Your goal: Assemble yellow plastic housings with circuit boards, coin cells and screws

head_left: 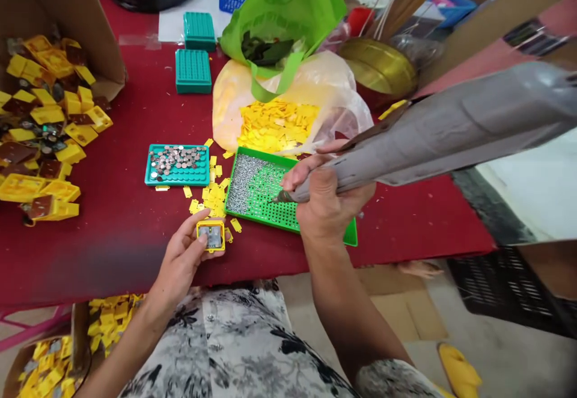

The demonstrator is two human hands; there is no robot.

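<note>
My left hand point(183, 251) pinches a small square yellow plastic case point(211, 235) with a grey part inside, near the table's front edge. A long grey electric screwdriver point(406, 133) is gripped in my right hand point(327, 196), its tip pointing left over the green perforated tray point(270, 217). Small metal screws point(246, 184) lie heaped in the left part of that tray. Between the tray and a teal tray point(155, 175) of coin cells point(180, 157) are scattered flat yellow plastic pieces point(214, 199).
A cardboard box point(97, 31) of yellow cases point(54, 115) stands at the left. Behind the green tray, a plastic bag point(225, 103) holds many yellow pieces, with a green bag point(297, 7) above. Two teal trays point(193, 70) sit farther back. Boxes of yellow parts point(49, 362) are below the table.
</note>
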